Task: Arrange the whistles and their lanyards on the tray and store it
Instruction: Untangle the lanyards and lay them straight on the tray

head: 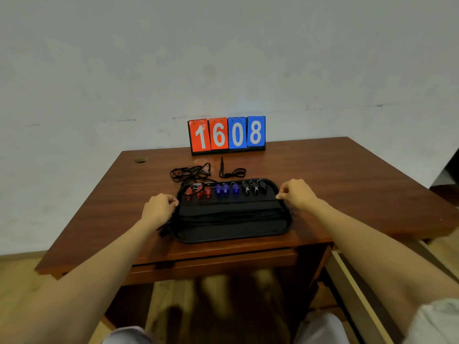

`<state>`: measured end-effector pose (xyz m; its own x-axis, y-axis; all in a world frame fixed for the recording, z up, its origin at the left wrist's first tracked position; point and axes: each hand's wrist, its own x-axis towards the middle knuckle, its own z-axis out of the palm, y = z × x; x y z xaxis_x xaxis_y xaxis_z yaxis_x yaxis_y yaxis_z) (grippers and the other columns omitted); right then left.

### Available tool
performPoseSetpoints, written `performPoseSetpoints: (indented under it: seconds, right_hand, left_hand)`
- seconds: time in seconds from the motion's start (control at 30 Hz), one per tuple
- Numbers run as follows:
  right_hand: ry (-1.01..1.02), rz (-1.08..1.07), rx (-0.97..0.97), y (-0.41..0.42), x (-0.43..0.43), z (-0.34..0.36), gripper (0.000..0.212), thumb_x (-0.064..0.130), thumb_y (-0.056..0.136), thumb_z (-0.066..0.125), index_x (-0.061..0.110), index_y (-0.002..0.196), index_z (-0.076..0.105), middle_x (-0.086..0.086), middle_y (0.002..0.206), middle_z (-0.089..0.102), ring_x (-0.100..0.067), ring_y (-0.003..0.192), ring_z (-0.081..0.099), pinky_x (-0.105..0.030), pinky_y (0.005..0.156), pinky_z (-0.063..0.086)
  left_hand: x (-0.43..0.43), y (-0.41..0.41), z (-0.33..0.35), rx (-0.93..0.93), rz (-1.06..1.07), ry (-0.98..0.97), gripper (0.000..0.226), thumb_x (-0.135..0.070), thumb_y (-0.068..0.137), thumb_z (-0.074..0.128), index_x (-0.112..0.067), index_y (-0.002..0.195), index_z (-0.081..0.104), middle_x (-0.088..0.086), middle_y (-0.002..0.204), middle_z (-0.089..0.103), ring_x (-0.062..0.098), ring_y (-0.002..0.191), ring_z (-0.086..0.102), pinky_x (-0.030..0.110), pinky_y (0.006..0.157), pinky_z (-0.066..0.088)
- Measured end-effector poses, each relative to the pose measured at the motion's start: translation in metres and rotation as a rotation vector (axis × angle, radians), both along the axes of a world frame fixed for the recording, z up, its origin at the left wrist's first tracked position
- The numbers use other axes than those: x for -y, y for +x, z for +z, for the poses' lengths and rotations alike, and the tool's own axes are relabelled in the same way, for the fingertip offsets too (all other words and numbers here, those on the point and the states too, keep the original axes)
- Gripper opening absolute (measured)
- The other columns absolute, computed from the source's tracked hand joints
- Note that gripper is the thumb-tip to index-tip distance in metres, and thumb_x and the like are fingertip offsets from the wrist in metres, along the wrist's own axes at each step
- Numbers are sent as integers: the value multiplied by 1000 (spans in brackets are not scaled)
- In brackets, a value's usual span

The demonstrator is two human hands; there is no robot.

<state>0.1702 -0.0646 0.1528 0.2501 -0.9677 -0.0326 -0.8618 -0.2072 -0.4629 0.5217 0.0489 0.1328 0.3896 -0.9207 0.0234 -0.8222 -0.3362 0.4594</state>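
Note:
A black tray [231, 233] lies near the table's front edge. Along its far side stand three red whistles [198, 191], three blue whistles [225, 189] and three black whistles [255, 187] in a row. Black lanyards [231, 214] are stretched straight across the tray's middle, their ends hanging off the left rim. My left hand [159, 209] pinches a lanyard at the tray's left edge. My right hand [296, 193] pinches its other end at the right edge. Loose black lanyards [191, 173] lie tangled behind the tray.
A flip scoreboard [227, 135] reading 1608 stands at the back of the wooden table [347, 184], against the wall. A small brownish scrap [141, 160] lies at the far left. An open drawer [211, 263] shows under the table's front edge.

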Motion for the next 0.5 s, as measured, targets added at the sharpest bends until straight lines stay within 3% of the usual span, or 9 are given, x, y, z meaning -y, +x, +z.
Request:
performPoseSetpoints:
  seconds: [0.1,0.17,0.23,0.33,0.5]
  right_hand:
    - [73,-23,38,-3,-1,-10,21,5,97,44,-2,94,64,-17,86,70,-24,65,62,-29,60,52]
    - [67,-16,10,-5,-3,-14,20,3,97,39,1,100,58,-17,91,68,-27,71,63,-30,61,51]
    - [36,-28,-36,-8,-5,-17,10,6,97,42,5,98,52,-10,87,66,-26,71,64,-33,62,51]
    - [19,-55,-107,-13,-5,-19,12,17,95,54,8,94,61,-8,85,71,-26,78,67,-36,69,54]
    - [24,-110,-113,-21,-7,-25,16,16,92,56,7,90,69,-10,84,71,-27,79,66,-32,64,51]
  left_hand:
    - [-1,-1,-5,35,-1,32,24,-19,99,45,-15,110,66,10,111,68,29,95,63,37,82,50]
    - [-2,-1,-9,52,-1,30,20,-20,97,48,-15,110,63,9,112,67,30,102,61,38,85,49]
    - [-4,-1,-13,62,16,21,10,-25,95,53,-17,99,59,7,102,68,30,98,62,38,83,47]
    - [-6,0,-16,92,11,28,14,-33,93,57,-23,83,57,1,89,66,27,92,63,36,82,46]
    - [-7,-2,-25,131,-9,10,16,-39,91,59,-28,84,67,-2,95,70,23,99,62,39,93,42]
